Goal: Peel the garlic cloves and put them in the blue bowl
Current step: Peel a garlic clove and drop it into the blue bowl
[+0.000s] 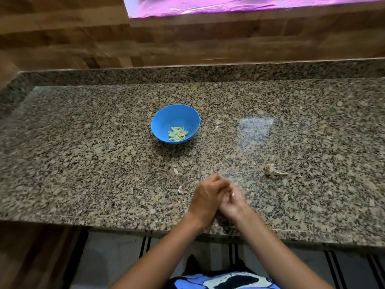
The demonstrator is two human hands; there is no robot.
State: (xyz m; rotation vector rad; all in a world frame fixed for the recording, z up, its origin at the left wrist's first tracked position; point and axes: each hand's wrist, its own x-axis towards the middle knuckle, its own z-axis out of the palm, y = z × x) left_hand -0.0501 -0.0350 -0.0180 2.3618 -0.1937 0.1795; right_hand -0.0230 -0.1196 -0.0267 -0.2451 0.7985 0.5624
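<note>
The blue bowl (166,119) stands on the granite counter's middle and holds several peeled garlic cloves (178,133). My left hand (208,197) and my right hand (234,203) meet just above the counter near its front edge, well in front of and to the right of the bowl. The left hand's fingers curl over the right hand's fingers. A small pale garlic clove (233,194) shows between them, mostly hidden by the fingers.
Loose garlic skins (176,171) (181,190) lie on the granite counter (83,153) left of my hands. A garlic root stub with dry skin (273,171) lies to the right. A wooden wall rises behind the counter.
</note>
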